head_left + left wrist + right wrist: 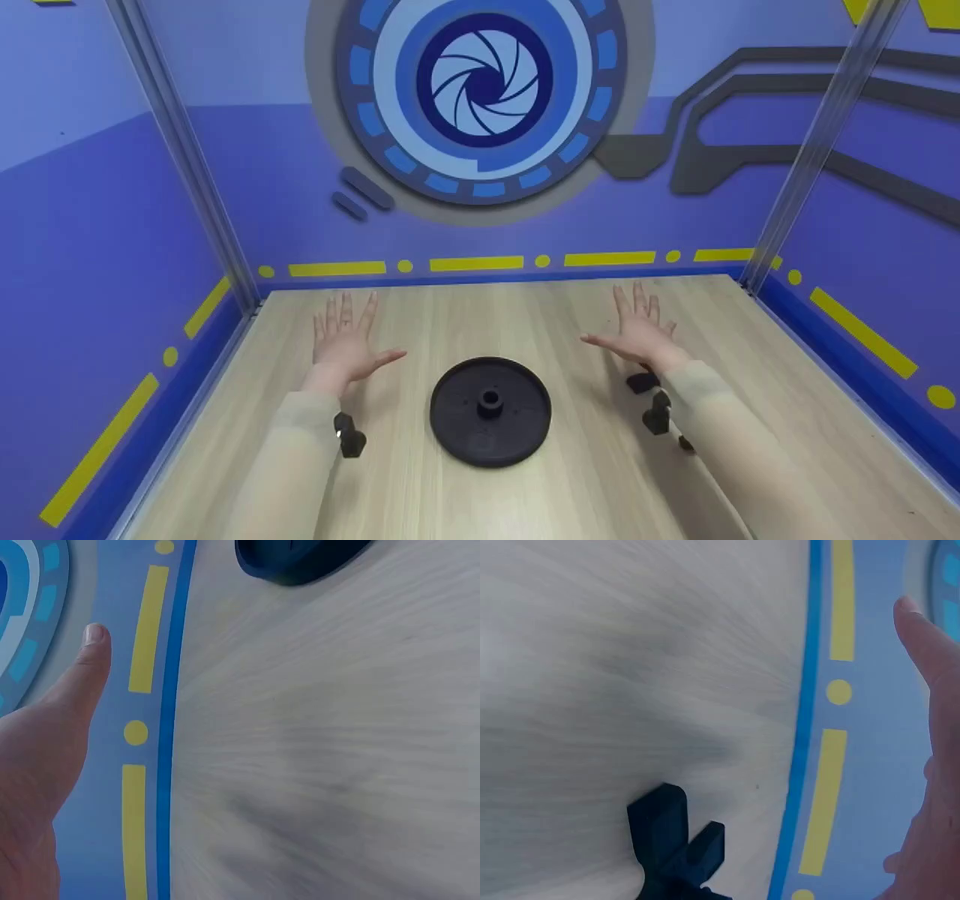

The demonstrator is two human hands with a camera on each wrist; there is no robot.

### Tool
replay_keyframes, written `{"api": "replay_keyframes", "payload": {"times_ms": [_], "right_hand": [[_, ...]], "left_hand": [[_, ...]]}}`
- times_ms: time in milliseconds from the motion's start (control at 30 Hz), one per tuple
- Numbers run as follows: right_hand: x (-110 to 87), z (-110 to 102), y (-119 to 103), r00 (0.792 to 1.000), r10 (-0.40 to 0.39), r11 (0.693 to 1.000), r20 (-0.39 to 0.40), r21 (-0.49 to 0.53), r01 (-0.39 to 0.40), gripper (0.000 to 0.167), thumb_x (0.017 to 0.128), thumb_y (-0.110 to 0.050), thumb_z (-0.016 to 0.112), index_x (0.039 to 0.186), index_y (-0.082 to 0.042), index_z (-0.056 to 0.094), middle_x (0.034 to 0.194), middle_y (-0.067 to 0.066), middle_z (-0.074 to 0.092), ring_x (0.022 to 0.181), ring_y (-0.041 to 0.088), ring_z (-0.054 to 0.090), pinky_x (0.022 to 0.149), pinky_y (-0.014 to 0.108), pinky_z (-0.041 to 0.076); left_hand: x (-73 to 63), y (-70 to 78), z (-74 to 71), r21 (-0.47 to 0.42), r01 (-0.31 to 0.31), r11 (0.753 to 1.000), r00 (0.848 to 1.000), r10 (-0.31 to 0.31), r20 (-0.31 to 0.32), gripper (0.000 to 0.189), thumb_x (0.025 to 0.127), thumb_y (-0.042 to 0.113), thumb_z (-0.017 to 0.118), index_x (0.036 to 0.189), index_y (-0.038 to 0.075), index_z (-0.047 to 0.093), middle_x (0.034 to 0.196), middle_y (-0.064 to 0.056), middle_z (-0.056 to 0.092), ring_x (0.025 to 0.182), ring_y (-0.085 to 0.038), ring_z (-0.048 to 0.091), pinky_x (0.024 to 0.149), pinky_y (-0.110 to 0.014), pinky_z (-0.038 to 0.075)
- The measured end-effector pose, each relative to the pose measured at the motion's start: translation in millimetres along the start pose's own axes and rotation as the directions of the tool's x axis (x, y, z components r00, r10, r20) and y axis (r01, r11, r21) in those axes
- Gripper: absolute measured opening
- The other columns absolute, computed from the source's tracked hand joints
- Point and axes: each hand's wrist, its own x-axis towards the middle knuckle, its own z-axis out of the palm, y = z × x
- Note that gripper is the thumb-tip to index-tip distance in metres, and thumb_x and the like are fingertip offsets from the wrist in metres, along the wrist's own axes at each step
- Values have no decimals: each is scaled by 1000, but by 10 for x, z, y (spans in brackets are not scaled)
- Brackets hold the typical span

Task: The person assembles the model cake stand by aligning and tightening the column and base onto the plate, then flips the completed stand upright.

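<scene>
A round black disc (457, 439) with a raised rim and a hollow hub in its middle lies on the wooden table, between the two hands. My left hand (346, 346) is held to its left, fingers spread and thumb out, holding nothing. To the right of the disc, my right hand (641, 334) is likewise spread and holds nothing. Under the right wrist is a black part (643, 381), mostly hidden by the arm; in the right wrist view this black part (664, 832) shows blunt prongs. The disc's edge (300, 566) appears at the top of the left wrist view.
The light wooden table (495, 319) is bounded by a blue back wall (262, 195) and side walls with yellow marks. Metal posts (184, 142) stand at both back corners. Small black camera mounts (350, 436) sit on the wrists.
</scene>
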Motion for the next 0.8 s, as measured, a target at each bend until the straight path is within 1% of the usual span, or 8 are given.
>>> {"api": "replay_keyframes", "payload": {"times_ms": [133,300,400,533,667,800], "right_hand": [[-89,-68,108,1000,-3,999,-25,36,4,125,84,-78,64,166,-14,-6,169,24,-23,153,59,-14,110,92,-2],[-230,-135,249,998,-25,997,-56,70,29,122,85,-75,64,166,-11,-2,171,24,-17,153,60,-7,112,90,3],[-325,-169,337,996,-45,995,-75,84,51,118,88,-71,65,166,-9,2,171,27,-12,153,61,-4,114,88,6],[-476,-207,472,991,-84,987,-106,129,98,108,92,-61,67,165,-5,11,170,31,0,153,61,3,117,85,10],[-649,-245,616,989,-112,971,-101,198,130,98,95,-52,68,164,-4,19,169,32,10,153,60,10,117,83,14],[-855,-288,759,990,-120,956,-72,260,135,87,98,-46,67,162,-3,28,167,32,20,152,58,17,117,81,19]], "left_hand": [[-53,76,28,-30,-30,999,1000,30,4,114,86,72,66,167,21,4,171,-27,-8,158,-48,-14,128,-71,-7],[-115,160,103,-80,-69,994,997,70,13,114,85,73,65,167,24,2,172,-23,-8,159,-46,-13,129,-68,-6],[-164,230,144,-94,-97,991,995,98,12,113,85,74,65,167,24,5,173,-21,-7,160,-45,-11,130,-67,-4],[-249,320,216,-112,-137,984,990,139,13,111,86,73,66,167,23,9,173,-20,-4,161,-43,-7,132,-64,1],[-351,389,311,-149,-165,975,985,170,22,109,86,70,68,167,23,11,174,-18,1,161,-42,-1,132,-62,5],[-460,419,428,-214,-183,959,981,194,30,107,86,66,70,167,23,14,174,-18,8,161,-41,4,133,-61,10]]}}
